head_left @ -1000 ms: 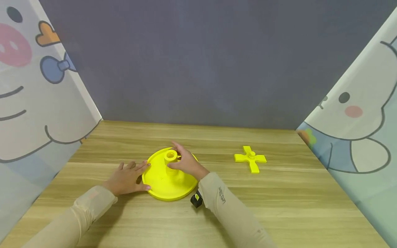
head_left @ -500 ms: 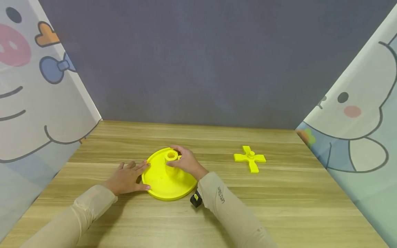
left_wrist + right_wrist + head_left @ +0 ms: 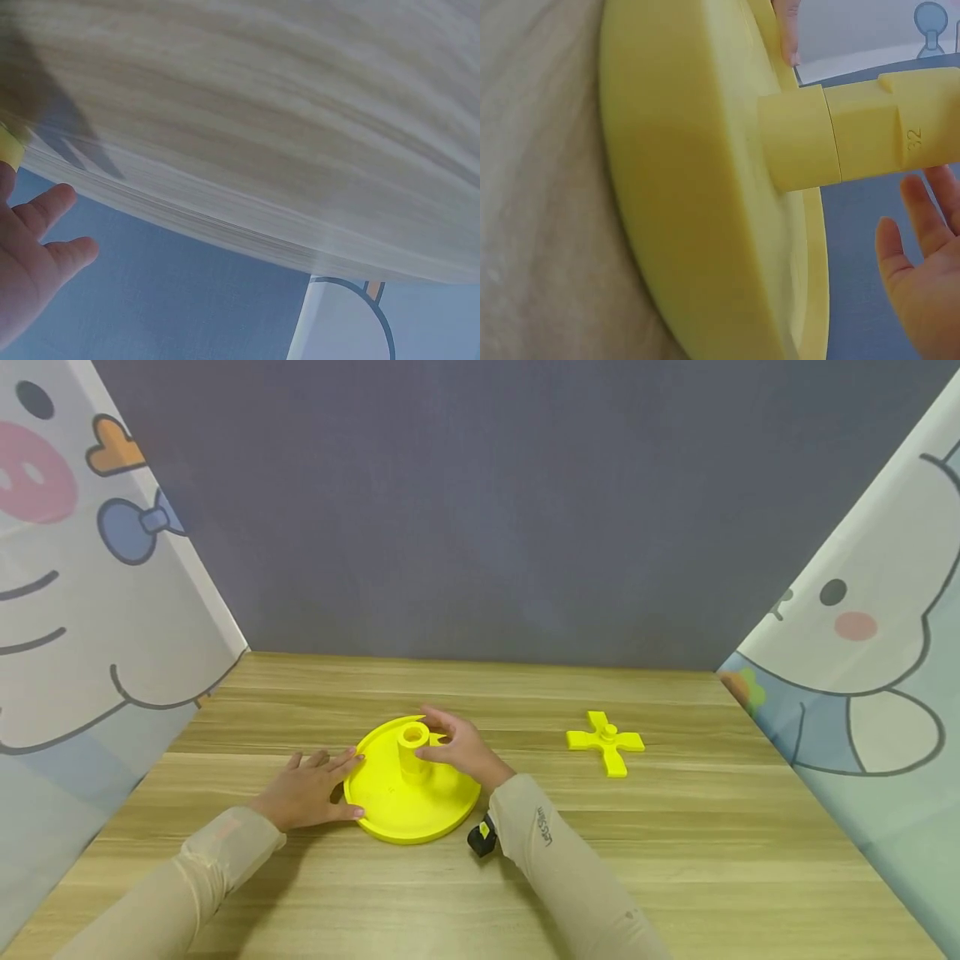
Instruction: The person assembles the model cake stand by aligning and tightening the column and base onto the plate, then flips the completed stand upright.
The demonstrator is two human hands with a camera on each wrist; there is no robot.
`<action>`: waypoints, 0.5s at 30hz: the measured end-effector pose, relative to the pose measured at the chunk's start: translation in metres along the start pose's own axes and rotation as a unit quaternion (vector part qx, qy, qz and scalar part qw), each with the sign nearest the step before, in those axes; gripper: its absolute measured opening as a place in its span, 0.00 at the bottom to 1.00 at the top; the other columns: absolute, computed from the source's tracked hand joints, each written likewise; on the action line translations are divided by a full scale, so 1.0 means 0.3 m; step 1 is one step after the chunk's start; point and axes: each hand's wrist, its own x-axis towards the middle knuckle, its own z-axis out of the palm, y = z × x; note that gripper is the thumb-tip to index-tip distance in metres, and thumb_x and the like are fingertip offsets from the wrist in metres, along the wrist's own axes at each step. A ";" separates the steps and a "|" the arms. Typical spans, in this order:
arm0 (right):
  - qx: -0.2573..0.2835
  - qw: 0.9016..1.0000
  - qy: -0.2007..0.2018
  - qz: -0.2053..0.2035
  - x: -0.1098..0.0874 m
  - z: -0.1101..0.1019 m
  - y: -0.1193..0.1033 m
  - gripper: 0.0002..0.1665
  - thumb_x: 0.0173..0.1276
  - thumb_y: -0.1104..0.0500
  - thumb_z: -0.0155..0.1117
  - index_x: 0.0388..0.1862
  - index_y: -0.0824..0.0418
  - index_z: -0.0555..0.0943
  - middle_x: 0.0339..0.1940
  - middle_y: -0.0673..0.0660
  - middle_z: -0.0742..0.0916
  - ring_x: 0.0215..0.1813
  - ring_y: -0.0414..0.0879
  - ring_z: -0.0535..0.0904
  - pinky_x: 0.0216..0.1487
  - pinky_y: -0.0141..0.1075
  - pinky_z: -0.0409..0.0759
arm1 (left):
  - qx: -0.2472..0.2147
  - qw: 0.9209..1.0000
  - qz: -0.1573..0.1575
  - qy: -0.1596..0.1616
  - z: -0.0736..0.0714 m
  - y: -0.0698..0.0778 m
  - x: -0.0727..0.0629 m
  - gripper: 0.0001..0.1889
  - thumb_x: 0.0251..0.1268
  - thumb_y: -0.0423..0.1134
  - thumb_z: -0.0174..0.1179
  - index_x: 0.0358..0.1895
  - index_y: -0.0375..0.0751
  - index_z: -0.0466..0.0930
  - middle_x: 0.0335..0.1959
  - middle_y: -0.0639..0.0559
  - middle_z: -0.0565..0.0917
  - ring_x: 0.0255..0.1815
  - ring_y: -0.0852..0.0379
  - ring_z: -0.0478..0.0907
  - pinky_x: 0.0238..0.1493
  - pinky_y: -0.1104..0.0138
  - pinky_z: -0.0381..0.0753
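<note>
A round yellow disc (image 3: 386,810) with a raised rim lies on the wooden table. From its middle rises a yellow hollow post (image 3: 412,752); the right wrist view shows a seam across it and a section (image 3: 870,124) marked 32 above that seam. My left hand (image 3: 311,793) rests at the disc's left rim, fingers spread and thumb at the front. My right hand (image 3: 468,752) is at the right of the post, its thumb and fingers spread around that side. In the right wrist view its fingers (image 3: 922,217) are loosely extended, several of them off the post.
A yellow cross-shaped piece (image 3: 606,742) with a small central knob lies to the right on the table (image 3: 675,860). A black wrist-camera block (image 3: 482,837) hangs under the right sleeve. A grey panel (image 3: 480,510) stands behind, with cartoon-printed panels at both sides.
My right hand has moved slightly right, and its thumb has drawn back from the front of the post. My left hand, the disc and the cross stay in place.
</note>
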 end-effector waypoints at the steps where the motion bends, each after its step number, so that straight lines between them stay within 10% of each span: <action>1: -0.002 1.000 -0.003 -0.002 -0.001 0.000 0.001 0.38 0.63 0.64 0.67 0.71 0.66 0.65 0.65 0.62 0.76 0.64 0.55 0.71 0.66 0.47 0.67 | 0.000 1.000 0.000 0.000 -0.001 0.001 0.000 0.46 0.56 0.70 0.54 0.68 0.37 0.67 0.68 0.39 0.69 0.61 0.29 0.67 0.57 0.31 0.59; 15: -0.032 0.999 0.021 0.006 0.006 0.027 -0.002 0.34 0.60 0.64 0.71 0.65 0.65 0.73 0.55 0.60 0.81 0.48 0.48 0.75 0.45 0.31 0.76 | -0.001 1.000 -0.011 -0.012 0.000 0.001 0.005 0.48 0.55 0.72 0.53 0.69 0.38 0.66 0.69 0.40 0.68 0.62 0.28 0.66 0.57 0.29 0.57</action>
